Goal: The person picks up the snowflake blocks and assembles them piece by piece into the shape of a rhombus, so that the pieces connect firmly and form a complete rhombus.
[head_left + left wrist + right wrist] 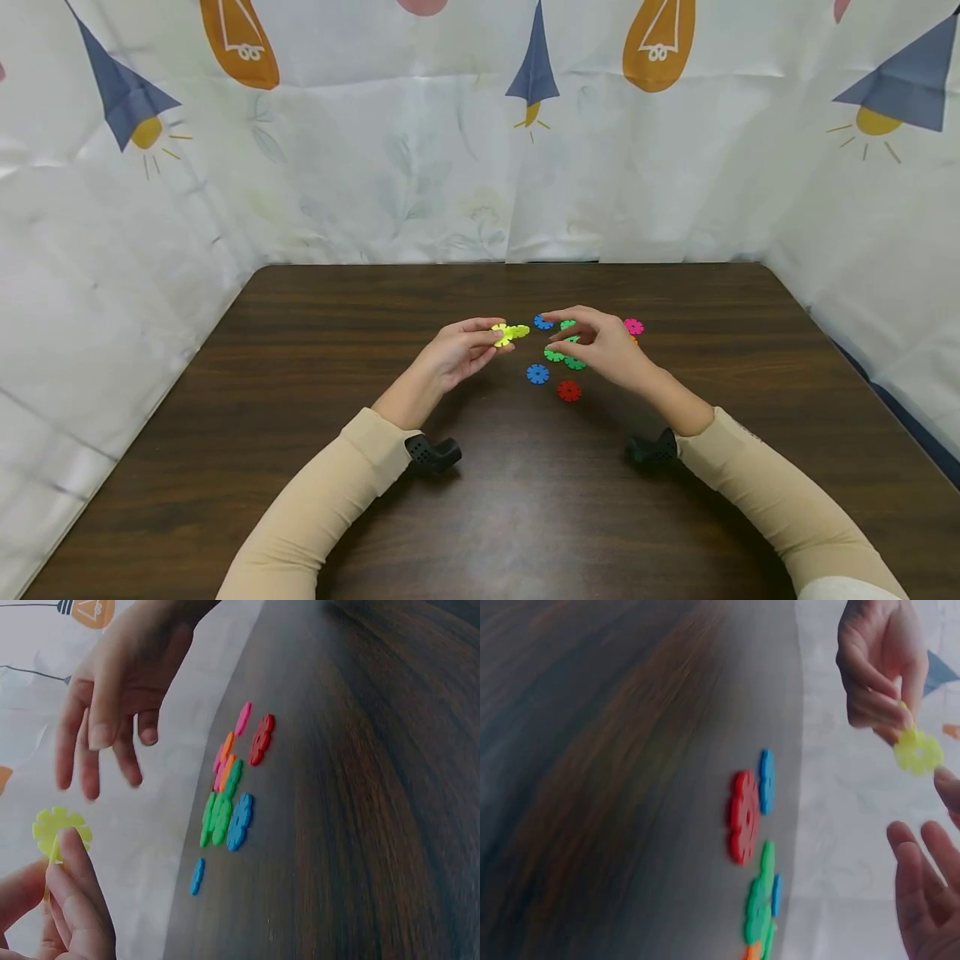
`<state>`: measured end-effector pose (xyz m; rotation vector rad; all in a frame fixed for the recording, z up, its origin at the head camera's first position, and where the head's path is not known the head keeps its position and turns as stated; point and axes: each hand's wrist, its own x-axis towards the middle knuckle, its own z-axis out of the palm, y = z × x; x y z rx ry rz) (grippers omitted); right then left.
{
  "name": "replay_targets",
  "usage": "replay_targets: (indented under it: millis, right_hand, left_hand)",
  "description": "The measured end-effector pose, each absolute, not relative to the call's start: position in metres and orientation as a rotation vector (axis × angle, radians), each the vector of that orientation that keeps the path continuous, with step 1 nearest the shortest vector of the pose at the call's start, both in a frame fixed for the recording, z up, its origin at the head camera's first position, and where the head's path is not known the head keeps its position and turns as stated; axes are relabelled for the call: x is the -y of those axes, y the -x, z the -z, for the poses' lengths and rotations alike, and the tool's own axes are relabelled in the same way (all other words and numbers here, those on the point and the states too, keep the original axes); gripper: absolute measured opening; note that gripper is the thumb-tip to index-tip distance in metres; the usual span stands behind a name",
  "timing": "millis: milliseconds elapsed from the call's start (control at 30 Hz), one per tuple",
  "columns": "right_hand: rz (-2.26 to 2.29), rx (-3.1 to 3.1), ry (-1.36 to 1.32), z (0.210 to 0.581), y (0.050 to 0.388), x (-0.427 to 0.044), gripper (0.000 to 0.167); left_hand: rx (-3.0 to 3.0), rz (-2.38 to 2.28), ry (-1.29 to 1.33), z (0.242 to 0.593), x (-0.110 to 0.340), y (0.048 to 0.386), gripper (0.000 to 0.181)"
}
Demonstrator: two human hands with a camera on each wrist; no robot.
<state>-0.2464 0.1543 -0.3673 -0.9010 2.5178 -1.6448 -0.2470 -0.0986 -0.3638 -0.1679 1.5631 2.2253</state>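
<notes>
Two yellow notched discs, joined at an angle, are pinched between the thumb and fingers of my left hand. The left wrist view shows one yellow disc face-on above the fingertips of my left hand. To the right of the yellow pair, my right hand hovers over the loose discs with fingers apart and nothing between them. Beneath and beside it lie green discs, a blue disc and a red disc.
Another blue disc lies farther back. Pink discs and orange ones lie to the right of the green group. The brown table ends at a patterned white cloth hanging behind it.
</notes>
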Motion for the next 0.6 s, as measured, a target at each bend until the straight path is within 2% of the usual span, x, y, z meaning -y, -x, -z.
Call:
replay_targets:
  millis: [467, 600]
  right_hand:
    - [1.105, -2.527, 0.928, 0.375, 0.25, -0.179, 0.044]
    - [1.048, -2.509, 0.949, 0.375, 0.249, -0.182, 0.043]
  left_hand:
    - [-1.592, -2.193, 0.22, 0.362, 0.112, 0.25, 0.043]
    - [-1.595, -2.183, 0.22, 0.363, 0.112, 0.249, 0.037]
